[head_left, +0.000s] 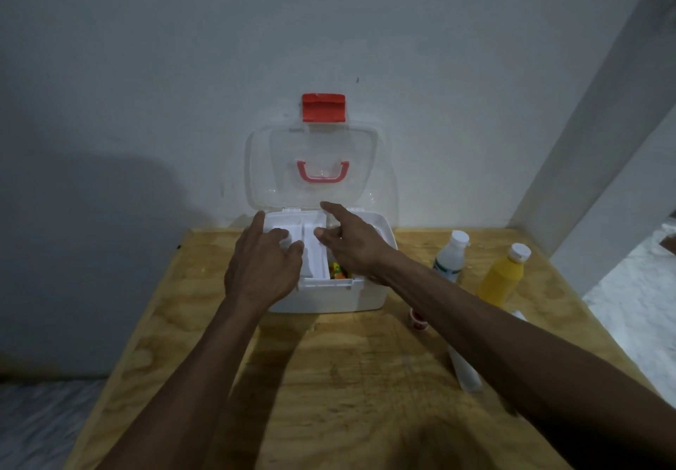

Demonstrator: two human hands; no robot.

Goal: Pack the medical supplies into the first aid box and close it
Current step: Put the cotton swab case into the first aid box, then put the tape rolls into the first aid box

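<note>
a white first aid box (325, 296) sits at the back of a plywood worktop (329, 378), close to the pale wall (146, 67). its clear lid (314, 166) stands open and upright, leaning back toward the wall, with a pink carry handle (322, 171) showing through it and a red latch (323, 107) sticking up at the top edge. a white inner tray (312, 246) with a divider lies in the top of the box; beside the tray's right end, some orange and yellow packaging (338, 271) shows lower down inside the box

both hands are over the open box. the left hand (261, 261) is on the left part of the tray, fingers curled down around a small white item (283, 237) that is mostly hidden under them; what the item is i cannot tell. the right hand (351, 239) hovers over the right part of the box with fingers apart, index finger stretched toward the hinge side, thumb bent in, gripping nothing visible

to the right of the box, on the worktop, stand a white bottle (451, 255) with a white cap and a green-marked label, and just beside it a yellow bottle (503, 275) with a white cap. nearer the camera, partly hidden behind the right forearm, lie a small red and white item (417, 319) and a long white tube (464, 371) on its side
</note>
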